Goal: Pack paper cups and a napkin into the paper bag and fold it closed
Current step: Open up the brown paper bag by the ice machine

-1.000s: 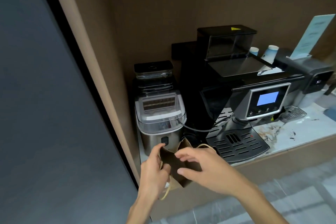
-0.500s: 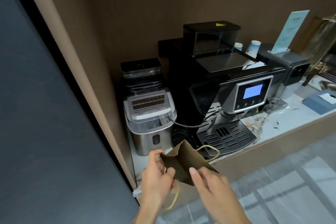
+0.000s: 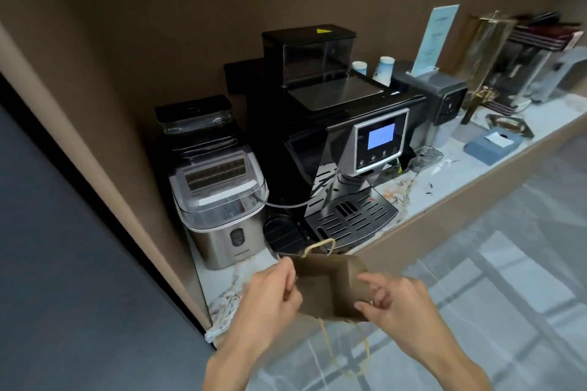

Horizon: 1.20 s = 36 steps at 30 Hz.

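A small brown paper bag (image 3: 327,284) with twine handles hangs in the air in front of the counter edge. My left hand (image 3: 270,295) pinches its left side. My right hand (image 3: 394,301) pinches its right side, and the bag is spread between them. One handle loops up at the far rim, the other dangles below. Two white and blue paper cups (image 3: 382,70) stand upside down behind the coffee machine top. A blue napkin box (image 3: 490,146) with a white sheet showing lies on the counter to the right.
A black coffee machine (image 3: 336,143) with a lit screen fills the middle of the marble counter (image 3: 444,181). An ice maker (image 3: 219,200) stands to its left by the brown wall panel. More appliances, a sign holder and an ashtray crowd the far right.
The view has swung to the right, so more of the counter shows. My right hand has taken hold of the bag's right side, and the bag is now spread wider between both hands.
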Tool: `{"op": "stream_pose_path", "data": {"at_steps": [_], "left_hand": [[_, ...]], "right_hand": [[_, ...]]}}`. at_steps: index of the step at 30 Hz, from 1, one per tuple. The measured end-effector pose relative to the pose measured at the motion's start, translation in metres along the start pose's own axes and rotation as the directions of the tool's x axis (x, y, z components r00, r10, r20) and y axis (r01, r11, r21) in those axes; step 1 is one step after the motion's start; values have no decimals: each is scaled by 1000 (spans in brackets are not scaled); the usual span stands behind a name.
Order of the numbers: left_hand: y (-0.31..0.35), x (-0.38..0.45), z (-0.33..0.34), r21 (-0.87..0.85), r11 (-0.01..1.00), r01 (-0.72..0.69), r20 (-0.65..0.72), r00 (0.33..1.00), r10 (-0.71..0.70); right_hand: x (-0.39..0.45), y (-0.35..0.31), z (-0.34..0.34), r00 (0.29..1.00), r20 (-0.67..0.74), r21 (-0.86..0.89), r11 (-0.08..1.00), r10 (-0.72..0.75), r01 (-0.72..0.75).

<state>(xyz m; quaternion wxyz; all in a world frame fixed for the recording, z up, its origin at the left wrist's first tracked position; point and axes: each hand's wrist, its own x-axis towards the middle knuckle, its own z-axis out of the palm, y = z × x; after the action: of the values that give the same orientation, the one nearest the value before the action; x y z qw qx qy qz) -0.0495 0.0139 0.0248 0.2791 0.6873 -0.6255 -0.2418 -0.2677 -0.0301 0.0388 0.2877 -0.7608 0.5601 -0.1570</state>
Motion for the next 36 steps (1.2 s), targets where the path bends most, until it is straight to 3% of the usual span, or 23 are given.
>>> {"op": "stream_pose_path", "data": {"at_steps": [5, 9, 13, 21, 27, 31, 36], "left_hand": [[24, 7, 22, -37, 989, -142, 84, 986, 145], [51, 26, 47, 43, 997, -58, 175, 983, 50], [89, 46, 83, -15, 999, -38, 187, 981, 40], [192, 89, 167, -97, 994, -57, 197, 978, 76], [235, 118, 209, -152, 988, -9, 241, 969, 46], [257, 134, 217, -151, 988, -26, 196, 979, 55], [277, 167, 228, -127, 990, -63, 55, 996, 71]], "right_hand": [[-15, 30, -31, 996, -51, -57, 996, -77, 74], [-20, 67, -55, 996, -41, -152, 986, -77, 70], [-23, 116, -81, 1000, -5, -216, 976, -11, 10], [-15, 224, -176, 997, -48, -81, 995, 57, -61], [6, 279, -236, 999, -33, -47, 999, -23, 22], [28, 298, -258, 993, -71, -123, 988, -98, 89], [75, 313, -267, 969, -231, -2, 996, -88, 90]]}}
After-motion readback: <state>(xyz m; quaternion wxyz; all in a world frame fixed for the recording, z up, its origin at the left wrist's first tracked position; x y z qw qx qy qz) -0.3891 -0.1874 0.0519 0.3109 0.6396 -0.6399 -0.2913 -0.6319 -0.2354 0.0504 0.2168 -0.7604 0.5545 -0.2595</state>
